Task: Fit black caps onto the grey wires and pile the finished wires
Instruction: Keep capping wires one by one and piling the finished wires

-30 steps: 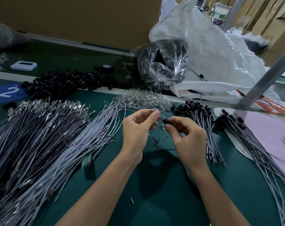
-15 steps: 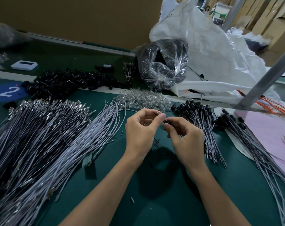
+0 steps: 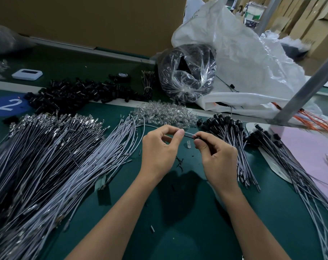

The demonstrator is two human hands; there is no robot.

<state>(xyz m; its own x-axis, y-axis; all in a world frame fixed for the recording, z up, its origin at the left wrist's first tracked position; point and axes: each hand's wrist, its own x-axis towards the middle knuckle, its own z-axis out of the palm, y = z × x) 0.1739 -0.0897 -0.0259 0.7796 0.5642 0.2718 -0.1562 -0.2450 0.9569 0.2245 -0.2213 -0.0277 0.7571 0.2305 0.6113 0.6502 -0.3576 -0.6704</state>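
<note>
Over the table point(image 3: 178, 231) middle, our left hand point(image 3: 159, 152) and right hand point(image 3: 219, 158) each pinch one grey wire point(image 3: 189, 135) stretched between them; capped wires point(image 3: 232, 139) lie piled just right.

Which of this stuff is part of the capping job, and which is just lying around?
In the job: left hand, right hand, held wire, uncapped wires, black caps, capped pile.
Lying about: white device, tape roll, white sack, orange wires.

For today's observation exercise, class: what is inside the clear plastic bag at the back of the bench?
The clear plastic bag is packed with black contents. Crumpled, shiny film hides their shape, so whether they match the loose black caps cannot be told.
</note>
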